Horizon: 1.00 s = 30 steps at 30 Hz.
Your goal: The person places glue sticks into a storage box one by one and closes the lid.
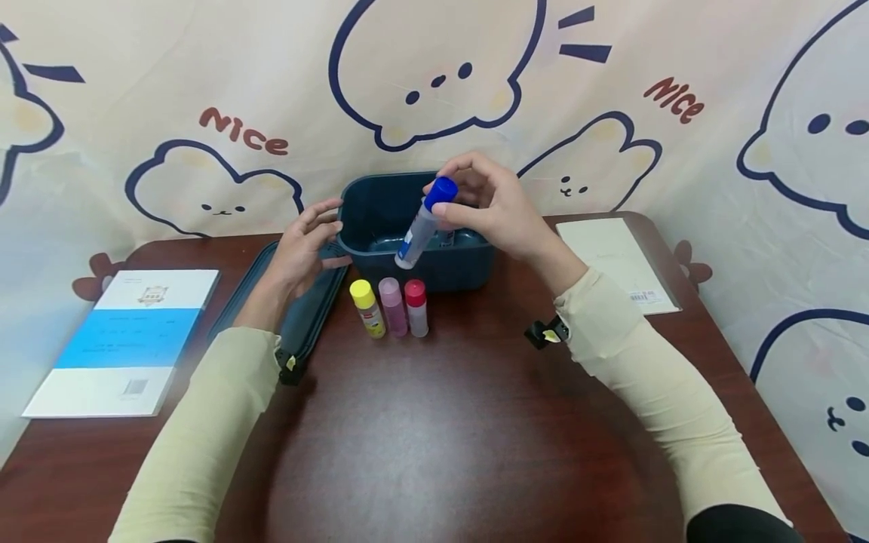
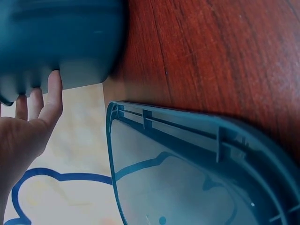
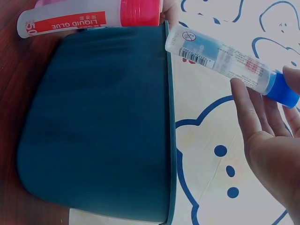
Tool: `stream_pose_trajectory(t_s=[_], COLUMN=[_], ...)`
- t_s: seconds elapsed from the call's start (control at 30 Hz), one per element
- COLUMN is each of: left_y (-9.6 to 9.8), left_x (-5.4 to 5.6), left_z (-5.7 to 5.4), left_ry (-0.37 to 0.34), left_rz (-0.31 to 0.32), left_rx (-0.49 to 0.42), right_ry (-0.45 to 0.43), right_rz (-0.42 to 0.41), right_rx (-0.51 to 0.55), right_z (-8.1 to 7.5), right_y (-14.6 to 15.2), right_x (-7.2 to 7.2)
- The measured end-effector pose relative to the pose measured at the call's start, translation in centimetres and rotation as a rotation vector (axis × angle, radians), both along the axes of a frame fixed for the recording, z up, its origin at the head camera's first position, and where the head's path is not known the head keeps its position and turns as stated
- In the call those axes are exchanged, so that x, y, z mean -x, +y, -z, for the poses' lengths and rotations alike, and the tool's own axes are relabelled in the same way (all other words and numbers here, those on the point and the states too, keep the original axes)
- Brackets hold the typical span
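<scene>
My right hand [image 1: 485, 197] pinches a blue-capped glue bottle [image 1: 419, 234] by its cap, tilted above the front rim of a dark teal bin [image 1: 414, 271]. The right wrist view shows the clear bottle [image 3: 220, 58] with its barcode label beside the bin's rim. My left hand [image 1: 302, 245] rests its extended fingers against the bin's left end; the left wrist view has these fingers [image 2: 55, 93] on its outer wall. Inside the bin, part of another clear bottle [image 1: 446, 238] shows. Before the bin stand a yellow-capped bottle [image 1: 369, 309], a pink bottle [image 1: 393, 308] and a red-capped liquid glue bottle [image 1: 417, 309].
A teal lid [image 1: 308, 317] lies left of the bin, under the left forearm. Farther left is a white and blue book [image 1: 125, 339]. A pale notebook [image 1: 614, 260] lies at the back right. A cartoon-printed curtain [image 1: 271, 75] hangs behind the brown table [image 1: 434, 437].
</scene>
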<state>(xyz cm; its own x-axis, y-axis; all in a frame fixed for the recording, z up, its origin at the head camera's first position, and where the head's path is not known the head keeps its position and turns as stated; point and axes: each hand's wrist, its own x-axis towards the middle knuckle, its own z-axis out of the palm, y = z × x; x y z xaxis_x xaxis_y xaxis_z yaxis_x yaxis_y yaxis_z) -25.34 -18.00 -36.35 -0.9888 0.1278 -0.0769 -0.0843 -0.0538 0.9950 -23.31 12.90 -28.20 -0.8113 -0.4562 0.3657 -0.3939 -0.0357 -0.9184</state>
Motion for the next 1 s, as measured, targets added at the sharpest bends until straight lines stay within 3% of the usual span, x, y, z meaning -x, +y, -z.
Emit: stream_pose_trajectory(t_s=[0.43, 0.73, 1.0], left_y=[0.0, 0.1, 0.0], left_x=[0.0, 0.1, 0.2], left_z=[-0.1, 0.0, 0.1], left_ry=[-0.01, -0.02, -0.012], left_rz=[-0.007, -0.01, -0.011], left_rx=[0.014, 0.017, 0.01], right_ry=[-0.018, 0.05, 0.002], right_rz=[0.032, 0.06, 0.06], right_rx=[0.064, 0.009, -0.028], right_z=[0.0, 1.1, 2.1], right_y=[-0.3, -0.3, -0.3], right_x=[0.2, 0.6, 1.1])
